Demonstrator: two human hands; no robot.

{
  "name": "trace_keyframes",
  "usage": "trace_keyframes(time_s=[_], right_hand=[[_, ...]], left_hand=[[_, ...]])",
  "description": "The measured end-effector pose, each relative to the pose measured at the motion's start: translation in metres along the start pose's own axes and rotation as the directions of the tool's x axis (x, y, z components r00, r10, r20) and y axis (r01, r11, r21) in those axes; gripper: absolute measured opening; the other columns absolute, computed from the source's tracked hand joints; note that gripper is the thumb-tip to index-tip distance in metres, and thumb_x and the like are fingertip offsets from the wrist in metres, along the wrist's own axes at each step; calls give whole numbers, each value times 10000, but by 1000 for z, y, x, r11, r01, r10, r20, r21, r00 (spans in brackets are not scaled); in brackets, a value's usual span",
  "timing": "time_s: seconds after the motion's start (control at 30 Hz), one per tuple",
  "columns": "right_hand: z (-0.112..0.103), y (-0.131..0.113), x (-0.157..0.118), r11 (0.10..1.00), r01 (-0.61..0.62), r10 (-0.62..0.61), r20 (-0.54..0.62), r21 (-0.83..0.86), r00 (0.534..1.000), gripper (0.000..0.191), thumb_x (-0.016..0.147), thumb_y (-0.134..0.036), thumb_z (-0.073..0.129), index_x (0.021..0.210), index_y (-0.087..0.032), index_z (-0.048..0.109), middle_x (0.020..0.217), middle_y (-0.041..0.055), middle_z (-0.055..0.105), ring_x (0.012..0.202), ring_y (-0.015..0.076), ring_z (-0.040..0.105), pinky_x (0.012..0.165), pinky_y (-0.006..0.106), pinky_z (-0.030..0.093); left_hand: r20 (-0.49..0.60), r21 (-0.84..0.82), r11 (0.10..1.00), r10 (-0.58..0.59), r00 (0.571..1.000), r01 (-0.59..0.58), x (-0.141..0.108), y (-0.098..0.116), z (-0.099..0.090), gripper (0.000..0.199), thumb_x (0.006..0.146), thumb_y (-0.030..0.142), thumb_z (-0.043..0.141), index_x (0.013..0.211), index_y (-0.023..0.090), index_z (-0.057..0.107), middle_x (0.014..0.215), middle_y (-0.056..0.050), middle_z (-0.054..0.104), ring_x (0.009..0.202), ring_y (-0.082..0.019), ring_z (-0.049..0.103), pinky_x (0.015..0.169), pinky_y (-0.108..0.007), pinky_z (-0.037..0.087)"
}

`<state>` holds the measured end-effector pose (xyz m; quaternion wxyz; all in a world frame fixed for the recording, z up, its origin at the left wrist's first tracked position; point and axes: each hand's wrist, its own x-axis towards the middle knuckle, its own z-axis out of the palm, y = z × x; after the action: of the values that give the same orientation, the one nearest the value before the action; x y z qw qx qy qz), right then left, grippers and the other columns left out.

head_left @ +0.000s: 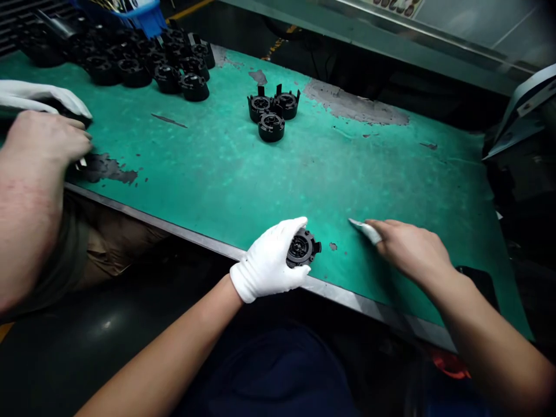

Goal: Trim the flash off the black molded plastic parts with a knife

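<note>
My left hand (271,258), in a white glove, is wrapped round a black round part (302,248) near the front edge of the green table (208,174). The part's ringed face points up and a tab sticks out at its right. To the right, my bare right hand (408,246) is closed on a small pointed tool (365,229) with a whitish wrap near the fingers. The tool's tip points left, apart from the black part. Three similar black parts (271,127) stand together farther back on the table.
Many black parts (130,72) crowd the back left, beside a blue basket (150,17). At the left, another person's hands (47,130) hold a dark object. A dark flat object (480,284) lies by my right forearm.
</note>
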<state>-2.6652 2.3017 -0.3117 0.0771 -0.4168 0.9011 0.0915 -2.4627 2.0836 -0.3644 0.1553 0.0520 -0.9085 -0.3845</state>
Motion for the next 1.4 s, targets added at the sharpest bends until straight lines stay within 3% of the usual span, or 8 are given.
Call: trace_keyframes(time_s=[0.23,0.4,0.63,0.9,1.07,1.17,1.3,1.4], right_hand=[[6,10,-9,931,86,-52,-105,356,993,385,998,-427,450,1268,-302,694,1261,23,740,1139,288,699,919,432,576],[13,-5,-10,892,157,-119,-115,425,986,383,989,-380,450,1267,-278,693,1272,30,735,1131,268,705,921,413,586],[-3,-39,12,828,349,-315,-150,439,937,387,990,-325,447,1302,-281,672,1243,46,745,1068,234,718,887,352,565],[-18,-56,29,933,328,-315,-106,148,943,418,957,-294,483,1336,-357,647,1142,24,764,910,220,724,651,291,496],[-15,-4,47,999,-49,48,-26,-12,998,398,885,-257,525,1221,-303,734,1055,105,787,747,292,730,541,337,459],[-10,15,41,993,-66,71,-51,94,996,396,950,-356,473,1267,-315,707,1132,80,781,934,342,739,641,392,536],[-2,0,21,934,85,-80,-30,346,996,411,994,-427,422,1297,-315,677,1285,8,730,1163,291,685,911,417,559],[3,-15,13,899,138,-157,11,416,988,411,991,-376,410,1292,-288,675,1311,1,716,1174,271,683,935,416,563]], left_hand=[[322,-23,1000,-4,947,12,17,-11,-44,951,747,181,650,1599,234,231,1621,-47,385,1465,-272,430,1244,-419,369],[-138,-17,984,-176,975,175,24,-39,-76,586,926,297,573,1491,196,456,1532,-64,511,1411,-271,500,1243,-459,365],[-81,-56,989,-142,987,137,23,-32,-34,1123,686,596,866,1568,208,289,1623,-151,351,1499,-347,356,1262,-504,314],[-98,5,989,-149,984,150,33,-33,-17,958,717,458,858,1502,194,378,1498,-126,520,1378,-321,526,1201,-458,412],[-65,2,985,-170,983,170,33,-29,-22,880,730,362,809,1493,192,405,1482,-107,545,1372,-298,535,1204,-426,416],[119,-28,994,-103,988,107,36,-31,-39,901,763,358,785,1543,212,359,1566,-88,463,1432,-283,472,1235,-407,370],[431,-117,993,44,901,7,38,-44,-79,830,857,415,730,1574,300,328,1639,-10,354,1498,-263,377,1268,-381,300],[210,-75,984,-141,967,160,34,-57,-99,736,893,493,691,1542,302,399,1574,-31,465,1448,-278,453,1257,-423,323]])
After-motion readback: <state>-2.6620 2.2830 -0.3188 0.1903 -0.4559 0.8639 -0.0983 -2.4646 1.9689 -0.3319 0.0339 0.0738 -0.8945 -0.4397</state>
